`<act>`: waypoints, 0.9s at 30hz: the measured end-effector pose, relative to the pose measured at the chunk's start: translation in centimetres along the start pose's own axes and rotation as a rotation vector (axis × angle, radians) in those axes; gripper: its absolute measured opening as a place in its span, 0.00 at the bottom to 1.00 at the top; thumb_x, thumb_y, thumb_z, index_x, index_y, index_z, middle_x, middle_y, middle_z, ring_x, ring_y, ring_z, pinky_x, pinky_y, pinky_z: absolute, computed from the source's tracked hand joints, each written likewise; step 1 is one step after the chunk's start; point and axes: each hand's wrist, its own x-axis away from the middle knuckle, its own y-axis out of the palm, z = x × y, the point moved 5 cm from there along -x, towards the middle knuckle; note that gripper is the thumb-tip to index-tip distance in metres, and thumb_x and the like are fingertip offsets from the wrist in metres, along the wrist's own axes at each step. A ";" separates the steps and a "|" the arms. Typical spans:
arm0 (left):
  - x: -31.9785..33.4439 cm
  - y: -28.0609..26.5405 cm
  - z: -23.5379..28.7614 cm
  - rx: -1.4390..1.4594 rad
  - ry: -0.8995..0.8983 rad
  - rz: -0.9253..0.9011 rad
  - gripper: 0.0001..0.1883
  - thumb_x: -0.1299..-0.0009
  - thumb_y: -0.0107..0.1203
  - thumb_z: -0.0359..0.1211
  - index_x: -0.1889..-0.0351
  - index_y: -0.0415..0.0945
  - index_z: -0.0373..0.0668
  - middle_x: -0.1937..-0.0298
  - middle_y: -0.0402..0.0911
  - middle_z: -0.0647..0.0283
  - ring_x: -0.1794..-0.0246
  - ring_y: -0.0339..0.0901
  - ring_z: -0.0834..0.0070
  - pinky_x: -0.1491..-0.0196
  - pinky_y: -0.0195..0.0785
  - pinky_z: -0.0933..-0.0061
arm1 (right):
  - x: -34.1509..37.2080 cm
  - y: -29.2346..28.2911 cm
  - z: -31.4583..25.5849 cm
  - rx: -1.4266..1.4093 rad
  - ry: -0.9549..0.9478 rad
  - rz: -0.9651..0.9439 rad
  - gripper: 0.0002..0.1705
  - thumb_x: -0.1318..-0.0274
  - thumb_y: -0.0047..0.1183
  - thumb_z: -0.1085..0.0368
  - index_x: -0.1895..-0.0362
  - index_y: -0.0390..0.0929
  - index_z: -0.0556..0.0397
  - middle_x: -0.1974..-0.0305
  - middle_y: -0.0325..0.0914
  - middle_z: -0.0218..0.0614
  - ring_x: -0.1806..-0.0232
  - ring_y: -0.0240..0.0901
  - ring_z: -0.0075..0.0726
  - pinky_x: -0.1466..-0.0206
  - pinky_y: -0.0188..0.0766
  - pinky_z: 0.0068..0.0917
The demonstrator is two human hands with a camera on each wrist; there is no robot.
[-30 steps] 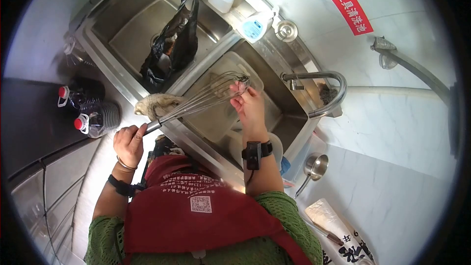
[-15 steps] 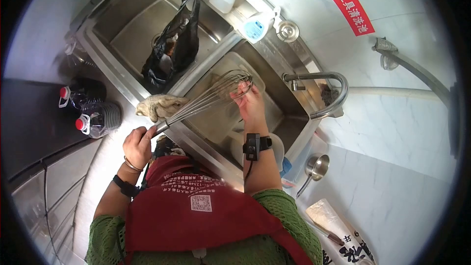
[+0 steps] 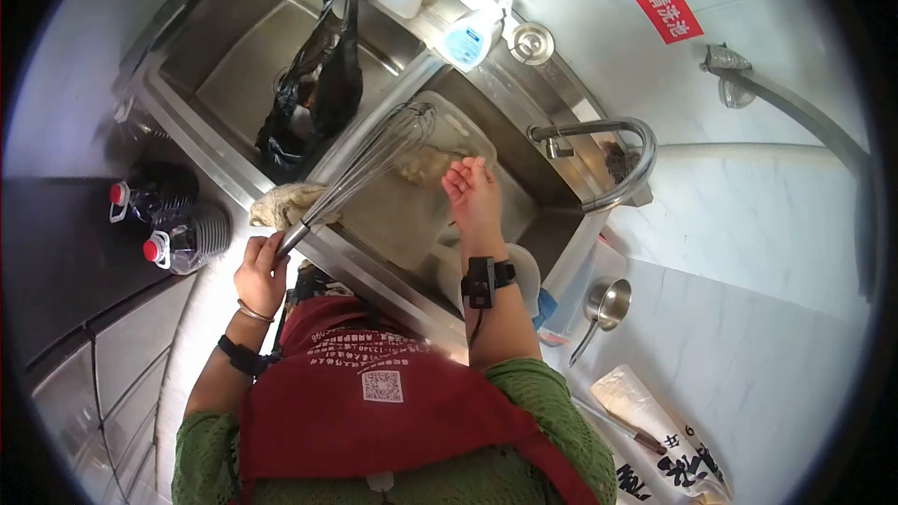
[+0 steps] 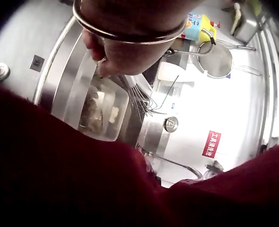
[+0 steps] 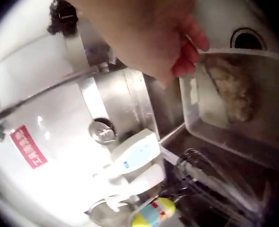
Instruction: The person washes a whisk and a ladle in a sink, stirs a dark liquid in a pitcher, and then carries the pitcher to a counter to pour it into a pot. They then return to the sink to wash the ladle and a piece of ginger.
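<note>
My left hand (image 3: 260,276) grips the handle of a wire whisk (image 3: 367,157), whose wire head points up and away over the sink. My right hand (image 3: 473,189) hovers above the right basin, apart from the whisk, its fingers loosely bent and holding nothing. Below it sits a translucent plastic tub (image 3: 488,138) with a brownish cloth (image 5: 236,92) inside, seen in the right wrist view. In the left wrist view, the wires of the whisk (image 4: 142,99) hang beyond the hand, and a sleeve or apron covers much of the lower part.
A beige rag (image 3: 283,206) drapes over the sink's front edge. The left basin holds a black plastic bag (image 3: 335,93). Behind stand a white detergent bottle (image 3: 468,40) and a curved faucet (image 3: 645,159). Red-capped jugs (image 3: 192,238) stand left; a metal ladle (image 3: 610,304) lies right.
The whisk's wire head has swung up and left, away from the right hand, which was touching its wires. The left hand still grips the handle.
</note>
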 end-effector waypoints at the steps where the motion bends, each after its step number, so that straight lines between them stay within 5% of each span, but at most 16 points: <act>1: 0.1 0.2 -0.2 0.032 -0.051 -0.042 0.21 0.49 0.61 0.25 0.54 0.76 0.46 0.63 0.74 0.60 0.73 0.76 0.65 0.71 0.70 0.70 | 0.3 -0.2 -0.7 0.023 0.010 0.011 0.14 0.36 0.44 0.55 0.65 0.72 0.53 0.68 0.76 0.34 0.69 0.72 0.27 0.63 0.74 0.26; 6: 0.0 1.8 0.0 0.122 -0.088 -0.172 0.22 0.49 0.61 0.26 0.54 0.75 0.42 0.63 0.73 0.56 0.68 0.75 0.60 0.65 0.70 0.67 | -0.9 -5.2 -4.3 0.250 0.007 0.111 0.16 0.37 0.45 0.54 0.64 0.73 0.54 0.67 0.76 0.35 0.68 0.72 0.27 0.64 0.72 0.26; 8: 0.2 3.2 0.0 0.268 -0.168 -0.342 0.22 0.50 0.61 0.26 0.54 0.74 0.38 0.64 0.73 0.53 0.65 0.74 0.58 0.60 0.68 0.65 | -2.1 -7.8 -5.5 0.567 -0.004 0.167 0.16 0.40 0.48 0.54 0.63 0.74 0.55 0.68 0.76 0.34 0.69 0.71 0.26 0.65 0.72 0.26; 12: 0.7 4.4 0.9 0.317 -0.212 -0.344 0.23 0.50 0.60 0.25 0.53 0.73 0.36 0.65 0.74 0.53 0.64 0.74 0.59 0.59 0.67 0.67 | -5.8 -11.0 -3.1 0.769 0.126 0.105 0.16 0.43 0.51 0.55 0.64 0.77 0.55 0.71 0.75 0.32 0.71 0.69 0.22 0.66 0.71 0.26; 14: 0.7 5.1 0.8 0.340 -0.221 -0.317 0.24 0.50 0.60 0.25 0.53 0.73 0.36 0.65 0.74 0.53 0.64 0.74 0.59 0.58 0.67 0.67 | -7.5 -9.4 1.0 1.297 0.226 -0.061 0.18 0.47 0.54 0.53 0.74 0.76 0.57 0.75 0.76 0.38 0.69 0.74 0.32 0.64 0.72 0.28; 16: 0.7 5.7 0.7 0.367 -0.220 -0.287 0.24 0.49 0.61 0.24 0.51 0.72 0.34 0.65 0.74 0.52 0.63 0.74 0.61 0.58 0.67 0.68 | -7.4 -6.1 4.6 1.644 -0.137 -0.300 0.18 0.52 0.57 0.55 0.74 0.77 0.59 0.74 0.77 0.46 0.66 0.75 0.43 0.61 0.71 0.34; 18: 0.5 5.8 0.8 0.376 -0.234 -0.280 0.24 0.49 0.61 0.25 0.51 0.71 0.33 0.64 0.75 0.52 0.62 0.74 0.61 0.58 0.68 0.68 | -7.8 -4.6 10.1 1.732 -0.039 -0.443 0.12 0.53 0.51 0.66 0.64 0.77 0.60 0.64 0.76 0.52 0.60 0.72 0.60 0.57 0.70 0.43; 20: 0.1 5.7 1.0 0.375 -0.262 -0.329 0.24 0.48 0.61 0.25 0.52 0.71 0.32 0.62 0.75 0.52 0.61 0.75 0.61 0.56 0.68 0.69 | -7.7 -4.3 14.2 1.874 0.148 -0.506 0.13 0.51 0.49 0.68 0.61 0.79 0.59 0.60 0.77 0.49 0.57 0.73 0.55 0.55 0.71 0.42; 24: -0.3 5.4 0.9 0.449 -0.318 -0.413 0.24 0.48 0.60 0.25 0.51 0.71 0.32 0.62 0.75 0.52 0.60 0.75 0.61 0.55 0.67 0.69 | -8.3 -7.4 18.8 2.077 -0.028 -0.281 0.14 0.50 0.48 0.68 0.59 0.79 0.58 0.54 0.75 0.47 0.51 0.72 0.52 0.53 0.71 0.42; 26: -0.5 5.2 1.0 0.447 -0.308 -0.432 0.24 0.48 0.60 0.26 0.51 0.71 0.32 0.61 0.76 0.52 0.60 0.75 0.61 0.54 0.67 0.69 | -6.3 -7.0 19.4 2.055 0.274 -0.576 0.12 0.47 0.48 0.66 0.60 0.79 0.57 0.51 0.73 0.45 0.48 0.70 0.49 0.52 0.71 0.42; 27: -0.3 5.1 0.8 0.451 -0.310 -0.439 0.24 0.48 0.60 0.26 0.51 0.71 0.32 0.61 0.76 0.52 0.60 0.75 0.61 0.54 0.67 0.69 | -5.6 -6.1 18.0 2.056 0.282 -0.572 0.12 0.47 0.48 0.66 0.60 0.79 0.57 0.51 0.73 0.45 0.48 0.70 0.49 0.52 0.71 0.42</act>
